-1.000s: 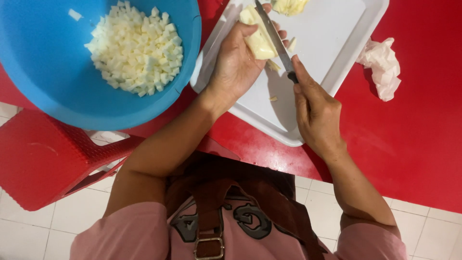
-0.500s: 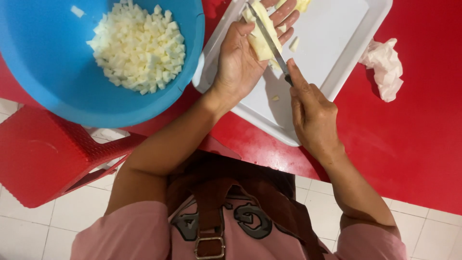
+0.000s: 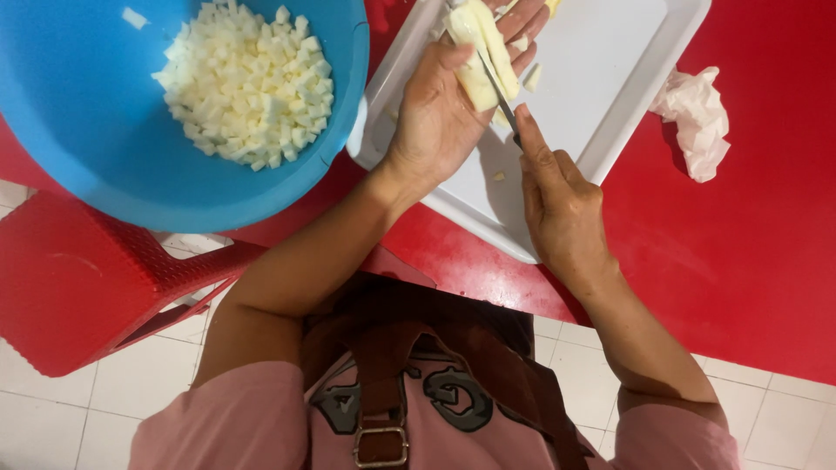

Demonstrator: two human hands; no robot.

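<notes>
My left hand (image 3: 440, 109) holds a pale yellow peeled potato piece (image 3: 475, 52) above the white cutting board (image 3: 601, 78). My right hand (image 3: 562, 204) grips a knife (image 3: 496, 83), with its index finger laid along the blade's back. The blade runs lengthwise into the potato piece. A few small cut bits lie on the board beside it. A large blue bowl (image 3: 104, 148) at the left holds a heap of small white potato cubes (image 3: 248, 83).
The board lies on a red table (image 3: 749, 261). A crumpled white tissue (image 3: 697, 117) lies to the right of the board. A red plastic stool (image 3: 78, 287) stands at lower left over a white tiled floor. I wear a pink shirt and a brown apron.
Both hands have shifted up and a little left in view. The knife has slid further along the potato piece.
</notes>
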